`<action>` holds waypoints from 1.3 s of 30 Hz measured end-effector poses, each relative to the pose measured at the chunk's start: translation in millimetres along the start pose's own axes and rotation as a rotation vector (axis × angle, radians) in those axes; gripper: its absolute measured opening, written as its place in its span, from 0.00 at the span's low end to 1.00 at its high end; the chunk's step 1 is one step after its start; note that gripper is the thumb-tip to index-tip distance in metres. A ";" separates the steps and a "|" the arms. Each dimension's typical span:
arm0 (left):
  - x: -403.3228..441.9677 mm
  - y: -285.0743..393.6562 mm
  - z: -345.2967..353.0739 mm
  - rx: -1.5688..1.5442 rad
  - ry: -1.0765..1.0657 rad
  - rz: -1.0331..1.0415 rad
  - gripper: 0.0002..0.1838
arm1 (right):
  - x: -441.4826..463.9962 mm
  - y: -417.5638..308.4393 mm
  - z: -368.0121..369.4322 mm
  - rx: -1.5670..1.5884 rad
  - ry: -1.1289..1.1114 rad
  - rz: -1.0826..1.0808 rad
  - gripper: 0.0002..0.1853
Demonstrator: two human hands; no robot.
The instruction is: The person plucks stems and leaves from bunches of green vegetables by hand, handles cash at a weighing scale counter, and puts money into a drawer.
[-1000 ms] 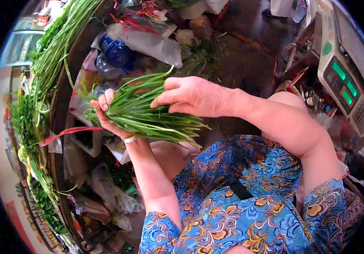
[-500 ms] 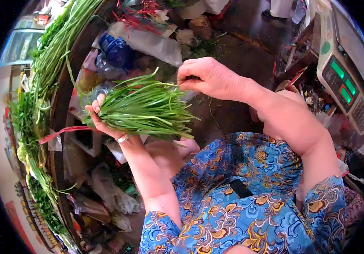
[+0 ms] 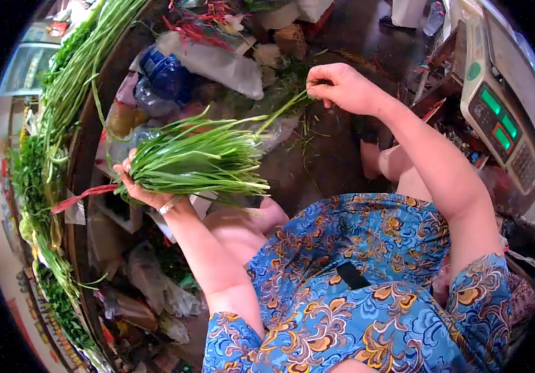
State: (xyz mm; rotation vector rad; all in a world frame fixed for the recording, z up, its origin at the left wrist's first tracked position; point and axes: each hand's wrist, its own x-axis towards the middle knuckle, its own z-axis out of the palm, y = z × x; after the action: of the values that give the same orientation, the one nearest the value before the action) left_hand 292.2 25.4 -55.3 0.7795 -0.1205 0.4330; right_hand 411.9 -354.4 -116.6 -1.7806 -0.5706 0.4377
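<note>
The step in hand looked like picking a strand out from the bunch of greens (image 3: 196, 155), one hand holding and the other plucking. The left hand (image 3: 145, 191) gripped the bunch near one end, its fingers curled around the blades, while the loose tips fanned out toward the right hand (image 3: 349, 90). The bunch hung in the air in front of the person's lap, above the floor.

The right hand was well apart from the bunch, its fingers pinching the far end of a thin strand (image 3: 285, 109). That strand slanted down to the fanned tips — whether its lower end was free or caught among them, I could not tell. The next move, as I judged it, called for a firm left grip and a gentle pull along the strand's own line, so that its neighbours stayed put.

A red ribbon (image 3: 84, 198) stuck out beside the left hand; whether it was tied to the bunch was unclear. More long stems (image 3: 87, 81) lay along the edge at the left, and a scale (image 3: 497, 118) stood at the right.
</note>
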 end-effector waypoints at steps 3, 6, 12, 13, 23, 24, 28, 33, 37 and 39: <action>-1.8 -0.4 2.0 -0.005 0.098 0.016 0.17 | -0.6 -4.8 -7.3 -0.102 0.032 0.097 0.07; -3.7 -1.0 1.9 0.048 0.139 0.046 0.18 | 3.3 7.0 -17.3 -0.097 0.110 0.155 0.07; -1.5 3.2 -10.8 0.002 0.024 0.004 0.18 | 5.7 16.5 -21.8 -0.163 0.137 0.169 0.06; -1.4 2.1 -10.2 0.043 0.060 0.046 0.18 | 8.0 14.9 -17.7 -0.133 0.109 0.136 0.06; -0.3 -8.7 1.4 0.031 0.099 -0.004 0.18 | 7.5 -20.5 49.2 -0.091 -0.264 -0.270 0.25; -0.9 -10.1 3.0 0.017 0.088 -0.006 0.18 | 9.1 -18.0 53.5 -0.130 -0.303 -0.276 0.22; -1.6 -9.6 5.0 -0.012 0.057 0.006 0.17 | 9.6 -20.8 49.5 -0.047 -0.277 -0.131 0.08; -1.0 -1.5 -9.2 -0.008 -0.015 0.005 0.18 | 9.7 -9.1 30.9 -0.029 -0.298 0.009 0.10; -3.5 0.7 -4.7 -0.010 0.040 0.016 0.17 | 6.7 -2.6 19.7 -0.127 -0.267 0.056 0.10; 0.0 5.7 -20.5 0.002 0.071 0.014 0.18 | 7.8 -1.3 16.8 -0.208 -0.257 0.086 0.09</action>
State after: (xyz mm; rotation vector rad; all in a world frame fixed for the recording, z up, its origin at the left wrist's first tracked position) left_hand 288.7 43.3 -66.1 0.7649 -0.0594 0.4736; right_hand 408.6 -336.4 -120.0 -1.9665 -0.7426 0.6942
